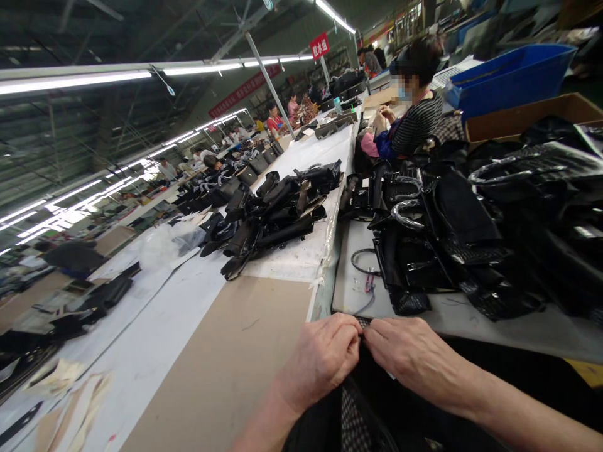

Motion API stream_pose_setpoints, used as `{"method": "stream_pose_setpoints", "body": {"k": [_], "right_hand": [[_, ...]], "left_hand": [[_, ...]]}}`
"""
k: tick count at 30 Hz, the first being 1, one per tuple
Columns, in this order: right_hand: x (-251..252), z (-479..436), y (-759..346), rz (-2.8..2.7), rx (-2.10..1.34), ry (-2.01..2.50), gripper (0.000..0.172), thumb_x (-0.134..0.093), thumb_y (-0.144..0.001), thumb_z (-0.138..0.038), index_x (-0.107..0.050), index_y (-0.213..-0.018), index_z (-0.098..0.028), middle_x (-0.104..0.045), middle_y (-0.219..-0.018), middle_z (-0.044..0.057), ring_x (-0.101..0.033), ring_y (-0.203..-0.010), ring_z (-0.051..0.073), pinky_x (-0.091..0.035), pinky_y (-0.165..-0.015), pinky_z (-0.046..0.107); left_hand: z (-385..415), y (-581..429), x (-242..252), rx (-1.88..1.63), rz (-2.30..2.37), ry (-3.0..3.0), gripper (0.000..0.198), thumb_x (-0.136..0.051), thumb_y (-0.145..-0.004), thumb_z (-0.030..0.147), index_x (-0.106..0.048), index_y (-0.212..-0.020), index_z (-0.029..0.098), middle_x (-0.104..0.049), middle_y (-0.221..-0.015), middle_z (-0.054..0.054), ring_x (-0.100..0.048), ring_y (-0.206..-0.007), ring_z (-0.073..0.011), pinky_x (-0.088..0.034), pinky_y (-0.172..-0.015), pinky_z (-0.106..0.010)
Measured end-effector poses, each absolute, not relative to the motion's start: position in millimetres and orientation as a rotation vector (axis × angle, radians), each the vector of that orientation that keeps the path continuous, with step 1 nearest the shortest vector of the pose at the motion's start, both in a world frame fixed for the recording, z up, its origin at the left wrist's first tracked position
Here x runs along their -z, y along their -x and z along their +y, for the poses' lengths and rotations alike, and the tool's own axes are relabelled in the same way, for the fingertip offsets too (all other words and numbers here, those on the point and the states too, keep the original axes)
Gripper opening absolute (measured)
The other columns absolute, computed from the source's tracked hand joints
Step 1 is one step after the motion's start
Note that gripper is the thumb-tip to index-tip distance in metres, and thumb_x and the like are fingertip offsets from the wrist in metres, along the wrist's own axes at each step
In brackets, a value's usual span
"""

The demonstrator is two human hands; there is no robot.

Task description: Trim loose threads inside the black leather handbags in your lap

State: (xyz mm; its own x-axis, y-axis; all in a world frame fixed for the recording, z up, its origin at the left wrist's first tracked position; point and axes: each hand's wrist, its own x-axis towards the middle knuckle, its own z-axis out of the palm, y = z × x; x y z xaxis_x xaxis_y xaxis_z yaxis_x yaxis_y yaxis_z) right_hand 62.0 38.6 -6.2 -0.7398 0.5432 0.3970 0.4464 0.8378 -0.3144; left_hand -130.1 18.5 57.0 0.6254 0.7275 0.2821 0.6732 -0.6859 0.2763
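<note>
My left hand [325, 351] and my right hand [407, 351] meet at the near end of the side table, fingers closed in a pinch. Between them they grip the edge of a black bag piece with checked fabric [353, 411], which hangs down toward my lap. The fingertips almost touch, so the exact spot they hold is partly hidden. Just beyond my hands, a dark cord ring [365, 262] and small clear and pink bits lie on the grey tabletop [348, 292]. Black bags [414, 263] with plastic-wrapped handles are piled beside them.
Left of me runs a long white table with a tan board [226, 351] and a heap of black bag parts [277, 216]. A co-worker in a striped top [419, 122] sits ahead. A blue bin [509, 78] and cardboard box [541, 116] stand at right.
</note>
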Motion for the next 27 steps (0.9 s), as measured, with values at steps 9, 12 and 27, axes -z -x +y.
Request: {"method": "stream_pose_setpoints", "body": {"k": [9, 12, 27], "right_hand": [[-6, 50, -64, -2.521, -0.479, 0.590, 0.029, -0.038, -0.098, -0.015, -0.054, -0.074, -0.018, -0.057, -0.073, 0.001, -0.049, -0.066, 0.015, -0.035, -0.062, 0.030], [-7, 44, -61, -2.472, -0.606, 0.660, 0.019, -0.044, -0.099, -0.023, -0.057, -0.087, -0.018, -0.062, -0.082, 0.003, -0.056, -0.073, 0.017, -0.040, -0.064, 0.029], [-1, 30, -51, -2.162, -0.945, 0.953, 0.019, -0.050, -0.097, -0.025, -0.067, -0.106, -0.027, -0.066, -0.088, 0.001, -0.064, -0.076, 0.018, -0.048, -0.069, 0.028]], "left_hand": [[11, 132, -56, -0.636, 1.307, -2.401, 0.012, -0.050, -0.088, 0.009, -0.054, -0.091, 0.019, -0.067, -0.086, -0.002, -0.064, -0.078, -0.0136, -0.051, -0.074, -0.025], [7, 127, -63, -0.676, 1.493, -2.099, 0.017, -0.057, -0.082, 0.008, -0.052, -0.091, 0.021, -0.066, -0.082, 0.002, -0.063, -0.074, -0.0111, -0.051, -0.072, -0.022], [-16, 127, -78, -0.492, 1.900, -1.859, 0.011, -0.059, -0.079, 0.012, -0.058, -0.084, 0.022, -0.064, -0.078, 0.004, -0.061, -0.072, -0.0128, -0.050, -0.066, -0.021]]}}
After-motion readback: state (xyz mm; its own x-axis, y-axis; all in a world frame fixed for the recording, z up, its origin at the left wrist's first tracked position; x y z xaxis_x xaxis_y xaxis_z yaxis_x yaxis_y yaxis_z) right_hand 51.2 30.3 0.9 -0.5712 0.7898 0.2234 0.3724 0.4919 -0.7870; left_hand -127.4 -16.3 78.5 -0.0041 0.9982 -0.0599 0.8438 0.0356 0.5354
